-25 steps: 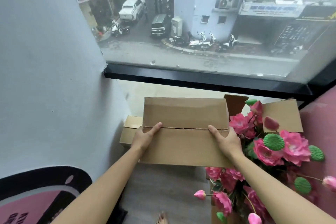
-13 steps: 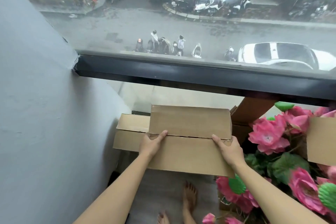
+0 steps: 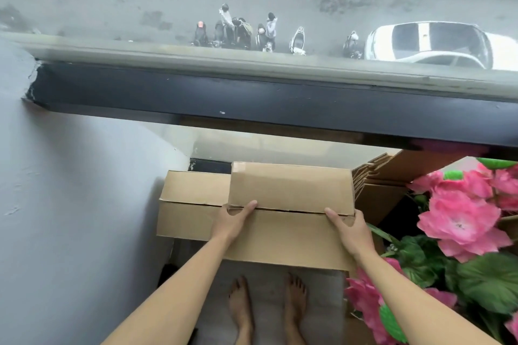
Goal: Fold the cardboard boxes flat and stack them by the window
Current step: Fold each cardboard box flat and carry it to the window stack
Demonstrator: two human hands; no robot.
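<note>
Pink flowers (image 3: pixel 459 221) beside held cardboard box (image 3: pixel 288 213)

A plain brown flattened cardboard box (image 3: pixel 290 216) lay level, its 2 panels meeting at a dark seam (slightly parted). It overlapped a second flat box (image 3: pixel 193 204) to its left, below the window (image 3: pixel 252 98). More folded cardboard (image 3: pixel 375 185) stood at its right.

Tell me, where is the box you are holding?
The flattened box sits mid-frame below the window sill, between both hands, overlapping another box to its left, pink flowers at right.
</note>
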